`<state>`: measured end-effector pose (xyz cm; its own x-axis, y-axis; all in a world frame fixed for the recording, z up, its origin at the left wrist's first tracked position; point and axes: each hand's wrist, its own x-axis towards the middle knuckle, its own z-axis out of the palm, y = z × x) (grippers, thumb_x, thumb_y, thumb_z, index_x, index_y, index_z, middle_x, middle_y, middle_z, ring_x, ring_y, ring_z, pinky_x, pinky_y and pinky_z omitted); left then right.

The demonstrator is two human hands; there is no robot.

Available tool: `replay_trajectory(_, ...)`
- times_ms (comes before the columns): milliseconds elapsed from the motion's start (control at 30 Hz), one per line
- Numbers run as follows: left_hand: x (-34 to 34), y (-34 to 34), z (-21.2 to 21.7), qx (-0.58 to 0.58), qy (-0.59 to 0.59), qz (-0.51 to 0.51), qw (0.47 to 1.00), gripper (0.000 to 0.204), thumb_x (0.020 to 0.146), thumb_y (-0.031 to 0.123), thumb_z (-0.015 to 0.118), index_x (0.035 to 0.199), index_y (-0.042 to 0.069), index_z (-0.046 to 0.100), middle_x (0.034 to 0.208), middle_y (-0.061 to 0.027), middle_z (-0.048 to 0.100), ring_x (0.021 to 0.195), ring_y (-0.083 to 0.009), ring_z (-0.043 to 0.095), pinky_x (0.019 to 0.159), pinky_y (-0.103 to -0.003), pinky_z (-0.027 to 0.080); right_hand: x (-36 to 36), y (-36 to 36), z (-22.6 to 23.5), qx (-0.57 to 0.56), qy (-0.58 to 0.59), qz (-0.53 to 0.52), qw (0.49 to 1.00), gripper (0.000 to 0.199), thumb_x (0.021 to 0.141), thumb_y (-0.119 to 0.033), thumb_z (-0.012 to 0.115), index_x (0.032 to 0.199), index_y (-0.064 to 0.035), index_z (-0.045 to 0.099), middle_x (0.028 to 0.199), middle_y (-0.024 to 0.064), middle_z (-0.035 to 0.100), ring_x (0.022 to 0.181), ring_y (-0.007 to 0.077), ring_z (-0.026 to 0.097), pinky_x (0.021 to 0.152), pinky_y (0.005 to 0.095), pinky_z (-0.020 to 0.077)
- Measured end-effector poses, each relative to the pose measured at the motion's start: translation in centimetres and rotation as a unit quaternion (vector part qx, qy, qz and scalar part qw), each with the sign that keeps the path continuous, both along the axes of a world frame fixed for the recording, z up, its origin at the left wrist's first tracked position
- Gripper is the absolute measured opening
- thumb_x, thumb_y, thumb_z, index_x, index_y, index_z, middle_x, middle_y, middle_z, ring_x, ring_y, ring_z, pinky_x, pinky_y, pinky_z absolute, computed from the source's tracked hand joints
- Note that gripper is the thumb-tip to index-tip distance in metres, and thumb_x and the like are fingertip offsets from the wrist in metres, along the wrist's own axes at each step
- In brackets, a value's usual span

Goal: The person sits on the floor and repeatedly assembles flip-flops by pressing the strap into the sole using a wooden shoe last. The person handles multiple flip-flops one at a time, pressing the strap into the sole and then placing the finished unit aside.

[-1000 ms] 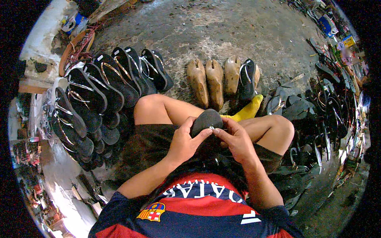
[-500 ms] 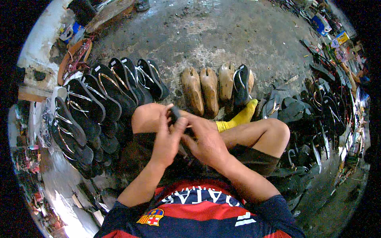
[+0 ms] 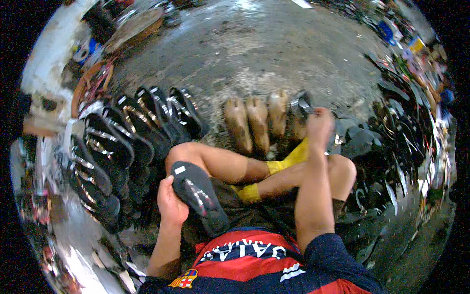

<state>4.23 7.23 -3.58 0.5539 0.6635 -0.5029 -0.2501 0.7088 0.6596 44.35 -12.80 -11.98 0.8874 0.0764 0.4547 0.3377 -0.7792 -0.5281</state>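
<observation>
A black flip-flop (image 3: 197, 188) with a shiny strap and a small white label at one end is gripped in my left hand (image 3: 172, 206), over my lap. My right hand (image 3: 321, 128), blurred, reaches out beyond my knee. Its closed fingers meet the edge of another black flip-flop (image 3: 301, 102), which is tilted over a wooden shoe last (image 3: 298, 126). Exactly how those fingers grip it is smeared by motion. Left of it stand several more wooden lasts (image 3: 256, 122) in a row.
Rows of black flip-flops (image 3: 136, 115) with shiny straps lean together on the left. Dark sole pieces and scraps (image 3: 362, 139) are heaped to the right. My crossed legs wear yellow socks (image 3: 249, 193). A round-rimmed basket (image 3: 81, 90) sits at the far left on the concrete floor (image 3: 254, 54).
My hands have parted; they were together over my lap around a small dark item. The left now holds a flip-flop. The right has swung out to the one on the last, which has tilted.
</observation>
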Motion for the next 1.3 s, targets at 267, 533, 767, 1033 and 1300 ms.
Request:
replay_trajectory(267,-1.9,0.9,-0.3,-0.019,-0.047,-0.017,0.999,0.036,0.102,0.029,0.052,0.123,0.003,0.064,0.114,-0.0092,0.072,0.105,-0.0232,0.068,0.1,-0.04,0.052,6.8,-3.4,-0.8,-0.095,0.13,-0.015,0.987,0.059,0.08,-0.048,0.075,0.114,-0.0011,0.071,0.11,0.0256,0.072,0.103,0.038,0.07,0.09,0.0465,0.0533)
replay_trajectory(533,-2.8,0.1,2.0,0.104,-0.055,-0.052,0.992,0.063,0.095,0.011,0.055,0.156,0.012,0.037,0.131,-0.0092,0.06,0.118,-0.0233,0.061,0.106,-0.04,0.049,5.2,1.4,-8.5,-0.228,0.305,0.038,0.924,0.062,0.081,-0.047,0.075,0.114,0.0058,0.068,0.115,0.0293,0.07,0.113,0.0422,0.066,0.097,0.0487,0.0523)
replay_trajectory(767,-2.9,1.8,1.8,0.166,0.018,0.021,0.986,0.057,0.102,0.005,0.059,0.154,0.013,0.038,0.125,-0.0052,0.06,0.109,-0.0145,0.062,0.095,-0.032,0.053,-3.4,1.0,5.0,0.087,0.276,0.287,0.913,0.043,0.091,-0.023,0.074,0.128,-0.0022,0.064,0.117,0.0152,0.072,0.104,0.0255,0.068,0.093,0.035,0.0526)
replay_trajectory(1033,1.5,6.0,3.7,0.239,0.0,0.096,0.966,0.056,0.099,0.005,0.064,0.15,0.013,0.042,0.127,-0.007,0.06,0.11,-0.0179,0.063,0.093,-0.035,0.056,-19.9,-1.6,16.6,0.282,0.624,0.315,0.657,0.038,0.094,-0.015,0.071,0.127,0.0023,0.065,0.112,0.0072,0.071,0.099,0.0151,0.066,0.089,0.0276,0.0522)
replay_trajectory(1300,5.6,2.0,3.9,0.441,0.103,-0.008,0.891,0.056,0.101,0.009,0.064,0.152,0.012,0.042,0.134,-0.0078,0.055,0.118,-0.0184,0.056,0.103,-0.033,0.047,-22.6,-1.4,15.7,0.095,0.391,0.361,0.841,0.038,0.092,-0.013,0.075,0.126,0.0,0.067,0.112,0.0143,0.073,0.102,0.0177,0.067,0.093,0.0316,0.0517)
